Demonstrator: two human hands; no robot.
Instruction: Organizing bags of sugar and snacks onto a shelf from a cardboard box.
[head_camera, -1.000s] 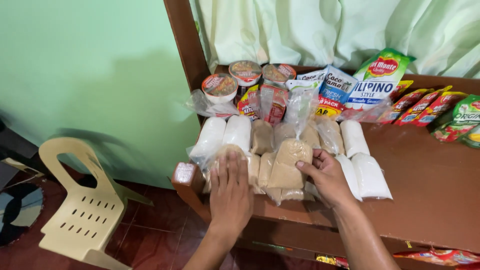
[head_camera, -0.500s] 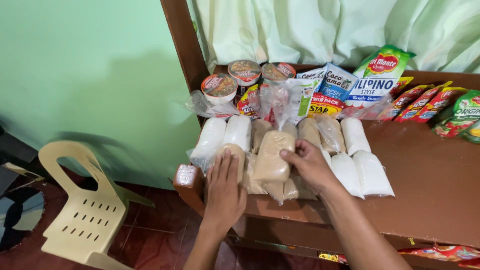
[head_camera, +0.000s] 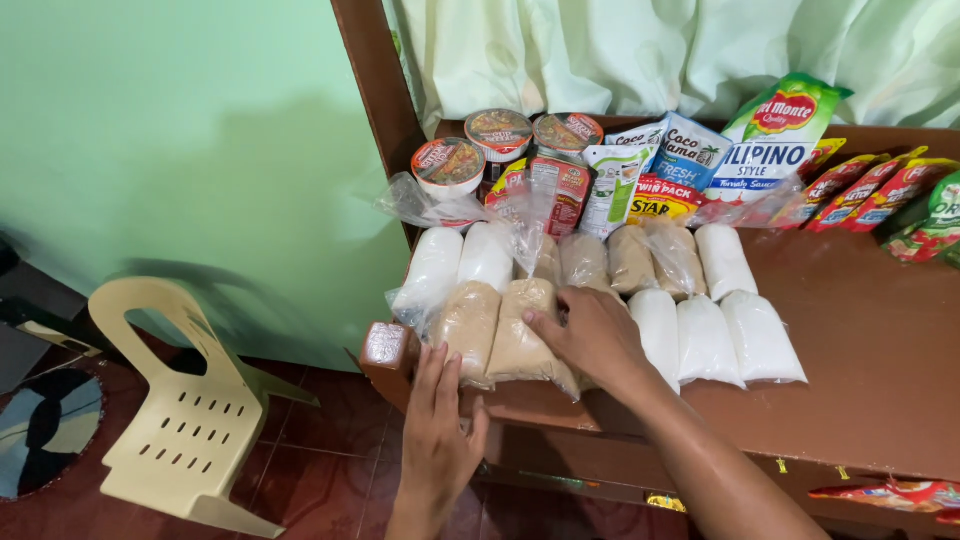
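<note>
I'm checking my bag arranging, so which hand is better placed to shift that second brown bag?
Probably the right hand: it rests on the second brown bag, fingers curled over its top. The left hand sits at the shelf edge, below the first brown bag.

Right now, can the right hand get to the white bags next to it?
Probably yes. The right hand rests on a brown bag, and the white bags lie just beside it on the table, with nothing between them.
</note>
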